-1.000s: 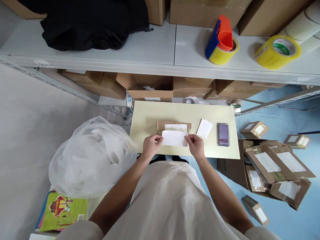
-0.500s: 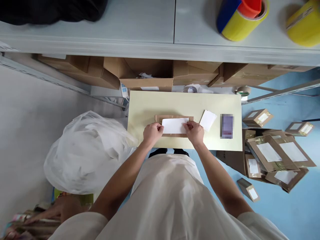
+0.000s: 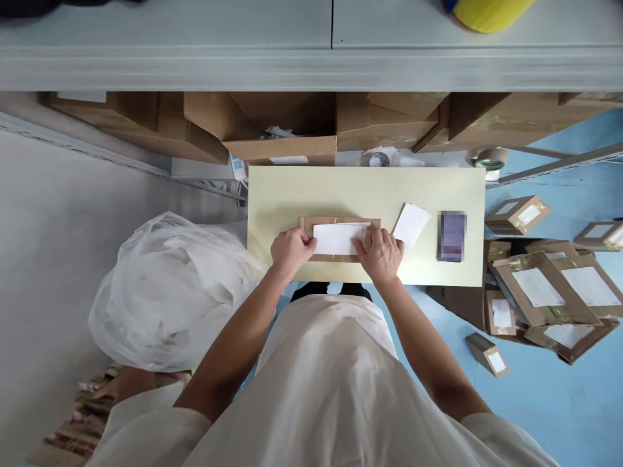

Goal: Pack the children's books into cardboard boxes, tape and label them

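Note:
A small flat cardboard box (image 3: 335, 258) lies on the pale yellow table, with a white label (image 3: 339, 239) laid along its top. At the label's left end, my left hand (image 3: 293, 251) is closed, pinching the corner between thumb and fingers. My right hand (image 3: 383, 256) rests over the right end of the label and box, its thumb apart from the fingers and pressed on the label. Just right of that hand, white paper sheets (image 3: 411, 224) lie in a small stack.
A blurred purple item (image 3: 452, 236) lies on the table's (image 3: 277, 188) right side. A white plastic bag (image 3: 170, 298) bulges at the left. Labelled cartons (image 3: 538, 287) stand on the blue floor at right. Above runs a grey shelf (image 3: 195, 68), with open cartons (image 3: 280, 148) and tape rolls (image 3: 379, 159) beneath.
My right hand has gone from pinching the label's right end to lying over it with thumb and fingers apart. My left hand keeps its corner. The view has shifted slightly.

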### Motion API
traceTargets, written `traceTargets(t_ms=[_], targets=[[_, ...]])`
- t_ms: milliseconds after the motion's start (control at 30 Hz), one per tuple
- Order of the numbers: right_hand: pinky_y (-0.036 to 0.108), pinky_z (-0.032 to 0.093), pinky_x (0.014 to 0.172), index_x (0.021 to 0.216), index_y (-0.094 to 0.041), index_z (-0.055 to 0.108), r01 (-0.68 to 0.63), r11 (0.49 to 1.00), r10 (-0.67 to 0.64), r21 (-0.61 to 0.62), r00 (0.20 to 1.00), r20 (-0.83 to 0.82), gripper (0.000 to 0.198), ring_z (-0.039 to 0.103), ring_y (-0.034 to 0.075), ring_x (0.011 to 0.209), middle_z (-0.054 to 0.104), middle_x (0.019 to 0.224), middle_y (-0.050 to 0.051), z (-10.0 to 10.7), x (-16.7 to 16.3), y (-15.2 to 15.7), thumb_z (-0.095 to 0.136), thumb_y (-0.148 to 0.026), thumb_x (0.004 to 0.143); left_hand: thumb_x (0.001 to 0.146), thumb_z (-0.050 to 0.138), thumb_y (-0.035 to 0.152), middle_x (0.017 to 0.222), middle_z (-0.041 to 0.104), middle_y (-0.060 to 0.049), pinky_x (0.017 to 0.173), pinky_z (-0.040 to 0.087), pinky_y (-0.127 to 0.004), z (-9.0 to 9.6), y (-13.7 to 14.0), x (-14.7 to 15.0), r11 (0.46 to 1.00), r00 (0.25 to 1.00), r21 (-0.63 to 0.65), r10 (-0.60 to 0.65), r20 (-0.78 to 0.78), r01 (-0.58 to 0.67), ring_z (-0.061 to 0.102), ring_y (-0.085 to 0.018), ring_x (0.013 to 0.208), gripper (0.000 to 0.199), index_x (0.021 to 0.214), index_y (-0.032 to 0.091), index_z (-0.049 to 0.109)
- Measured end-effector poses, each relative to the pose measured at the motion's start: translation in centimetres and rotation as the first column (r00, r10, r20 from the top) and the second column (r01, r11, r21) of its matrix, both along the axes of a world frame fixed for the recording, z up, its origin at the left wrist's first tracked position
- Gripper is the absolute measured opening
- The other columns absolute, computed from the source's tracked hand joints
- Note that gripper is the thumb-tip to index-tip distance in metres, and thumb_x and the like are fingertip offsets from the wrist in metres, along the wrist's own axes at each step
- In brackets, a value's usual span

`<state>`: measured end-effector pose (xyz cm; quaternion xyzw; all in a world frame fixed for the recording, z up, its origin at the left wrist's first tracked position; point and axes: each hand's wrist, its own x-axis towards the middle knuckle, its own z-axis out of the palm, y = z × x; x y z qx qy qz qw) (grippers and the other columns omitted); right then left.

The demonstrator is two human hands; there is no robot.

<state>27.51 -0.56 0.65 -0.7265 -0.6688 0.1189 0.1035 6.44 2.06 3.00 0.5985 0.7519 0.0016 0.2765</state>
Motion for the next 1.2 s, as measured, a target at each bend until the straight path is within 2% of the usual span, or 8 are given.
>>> traceTargets(t_ms=[100,200,333,433,567,767,1000,1200], targets=[[0.035,0.037,0.077,0.13,-0.014,0.043,0.078,0.996,-0.075,0.049,0.995,-0.06,0.054,0.056,0.024,0.09,0.061,0.097,0.01,0.0,1.4,-0.2,0.048,-0.047,0.088,0.076,0.06,0.034,0.074,0.068,-0.003,0.065,0.047,-0.03,0.2,-0.3,-0.8,0.995,1.0,0.094,-0.029,-0.01,0.03,0.063,-0.021,0.072,0.014,0.072,0.021,0.062],[0.039,0.04,0.081,0.132,-0.013,0.042,0.084,0.984,-0.064,0.154,0.989,-0.13,0.048,0.055,0.025,0.095,0.06,0.099,0.012,0.7,2.4,-0.8,0.044,-0.038,0.091,0.082,0.052,0.028,0.091,0.068,-0.009,0.081,0.048,-0.034,0.7,-1.2,-0.7,0.936,0.988,0.319,-0.156,-0.014,0.152,0.062,-0.023,0.091,0.016,0.087,0.018,0.064],[0.045,0.04,0.095,0.14,-0.014,0.033,-0.184,0.953,0.247,0.241,0.933,-0.261,0.054,0.047,0.028,0.12,0.053,0.127,0.019,1.8,0.3,-1.6,0.039,-0.04,0.093,0.088,0.046,0.032,0.131,0.055,-0.014,0.106,0.033,-0.042,0.6,-2.5,1.7,0.801,0.87,0.39,-0.494,-0.001,0.455,0.044,-0.026,0.128,0.037,0.12,0.016,0.057],[0.046,0.033,0.105,0.147,-0.014,0.024,-0.436,0.89,0.455,0.133,0.834,-0.312,0.066,0.029,0.029,0.138,0.037,0.146,0.017,1.6,-2.9,-1.6,0.031,-0.052,0.093,0.09,0.041,0.036,0.152,0.03,-0.012,0.115,0.016,-0.048,-0.9,-2.7,3.5,0.784,0.816,0.264,-0.577,-0.026,0.562,0.019,-0.028,0.143,0.058,0.143,0.015,0.033],[0.048,0.018,0.114,0.15,-0.013,0.018,-0.497,0.866,0.476,-0.045,0.85,-0.226,0.074,0.013,0.028,0.144,0.023,0.155,0.014,0.2,-4.7,-1.2,0.024,-0.059,0.092,0.091,0.038,0.039,0.156,0.021,-0.009,0.116,0.007,-0.052,-2.7,-2.2,3.8,0.811,0.83,0.181,-0.554,-0.068,0.556,0.011,-0.029,0.145,0.063,0.149,0.018,0.023],[0.057,0.009,0.113,0.15,-0.017,0.018,-0.312,0.937,0.307,-0.155,0.95,-0.053,0.07,0.007,0.031,0.145,0.017,0.157,0.012,-0.8,-1.2,-1.3,0.027,-0.057,0.093,0.09,0.038,0.047,0.156,0.016,-0.013,0.113,0.003,-0.06,-2.2,-1.8,3.0,0.878,0.895,0.173,-0.432,-0.111,0.446,0.01,-0.033,0.144,0.07,0.149,0.015,0.02],[0.056,0.031,0.106,0.151,-0.025,0.016,-0.141,0.969,0.134,-0.204,0.99,-0.052,0.059,0.005,0.037,0.144,0.002,0.159,0.007,-0.7,-0.1,-1.0,0.029,-0.043,0.096,0.089,0.04,0.051,0.158,0.007,-0.015,0.109,0.008,-0.065,-2.3,-1.3,2.8,0.921,0.936,0.177,-0.327,-0.128,0.346,0.004,-0.038,0.144,0.07,0.149,0.019,0.023],[0.049,0.048,0.092,0.15,-0.029,0.014,-0.058,0.973,0.03,-0.225,0.992,-0.126,0.056,0.04,0.034,0.132,0.004,0.159,0.011,-0.6,0.5,-0.9,0.027,-0.04,0.097,0.089,0.042,0.052,0.157,0.004,-0.018,0.107,0.019,-0.065,-3.2,-0.4,0.5,0.965,0.988,0.213,-0.154,-0.021,0.155,0.008,-0.04,0.143,0.074,0.15,0.016,0.019]])
